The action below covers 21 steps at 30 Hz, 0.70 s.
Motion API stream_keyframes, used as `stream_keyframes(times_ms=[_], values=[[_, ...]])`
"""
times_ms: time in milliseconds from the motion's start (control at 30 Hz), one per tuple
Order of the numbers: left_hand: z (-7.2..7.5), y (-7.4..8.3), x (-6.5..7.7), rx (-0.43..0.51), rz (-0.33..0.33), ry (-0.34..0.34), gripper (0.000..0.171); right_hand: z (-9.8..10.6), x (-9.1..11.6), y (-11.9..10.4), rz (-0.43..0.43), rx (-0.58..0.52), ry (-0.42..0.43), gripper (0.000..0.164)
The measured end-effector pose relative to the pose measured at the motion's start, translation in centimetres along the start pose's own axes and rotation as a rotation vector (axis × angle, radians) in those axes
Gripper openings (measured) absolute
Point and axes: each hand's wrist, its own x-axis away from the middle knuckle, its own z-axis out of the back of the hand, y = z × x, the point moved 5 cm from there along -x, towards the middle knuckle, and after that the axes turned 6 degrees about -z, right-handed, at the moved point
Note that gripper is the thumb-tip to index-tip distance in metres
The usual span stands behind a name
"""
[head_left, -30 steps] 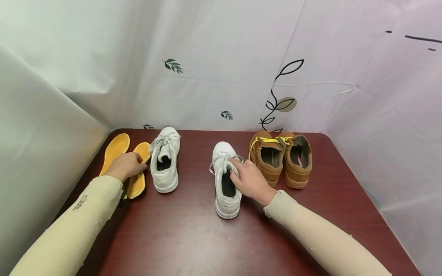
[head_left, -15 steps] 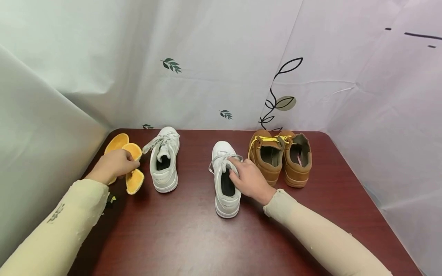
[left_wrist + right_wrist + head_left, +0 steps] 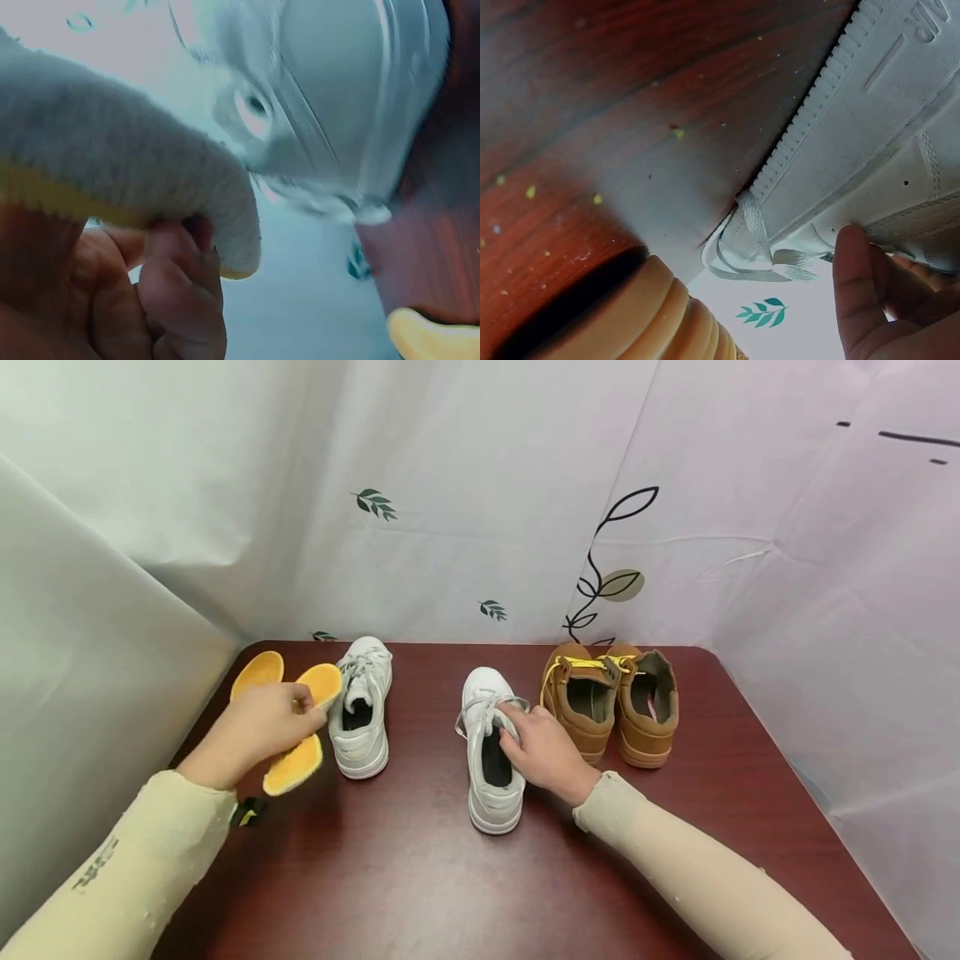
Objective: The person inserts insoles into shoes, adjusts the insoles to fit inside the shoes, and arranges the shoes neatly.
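My left hand [image 3: 266, 722] pinches a yellow insole [image 3: 296, 768] around its middle and holds it above the table, beside one white sneaker [image 3: 362, 752]. The left wrist view shows the insole's fuzzy pale face [image 3: 127, 142] with fingers curled under its yellow edge, and the white sneaker [image 3: 337, 82] behind. A second yellow insole [image 3: 258, 669] lies at the back left, partly hidden by the hand. My right hand [image 3: 547, 752] grips another white sneaker [image 3: 495, 806] at the collar, thumb at the opening. That sneaker stands on the table, laces hanging at its side.
Two brown shoes [image 3: 647, 750] with yellow laces stand side by side at the right, close to the right hand. A small black and yellow item [image 3: 246, 812] lies by the left sleeve. White curtains [image 3: 450, 510] border the dark red table [image 3: 450, 893].
My left hand has lifted the insole off the table, first drawing left, then moving right toward the left sneaker. The right hand and its sneaker stay in place.
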Motion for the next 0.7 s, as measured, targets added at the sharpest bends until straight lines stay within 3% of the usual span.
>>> stream_keyframes(times_ms=[133, 467, 700], values=[[-0.1, 2.9, 0.6, -0.003, -0.030, 0.021, 0.018, 0.0, 0.0, 0.0, 0.002, 0.010, -0.004, 0.041], [-1.1, 10.5, 2.1, 0.195, -0.125, -0.095, 0.007, -0.1, -0.1, 0.0, -0.008, 0.013, -0.035, 0.043], [-2.5, 15.2, 2.8, 0.186, -0.256, -0.094, 0.013, -0.2, -0.1, 0.1, -0.006, 0.009, -0.051, 0.043]])
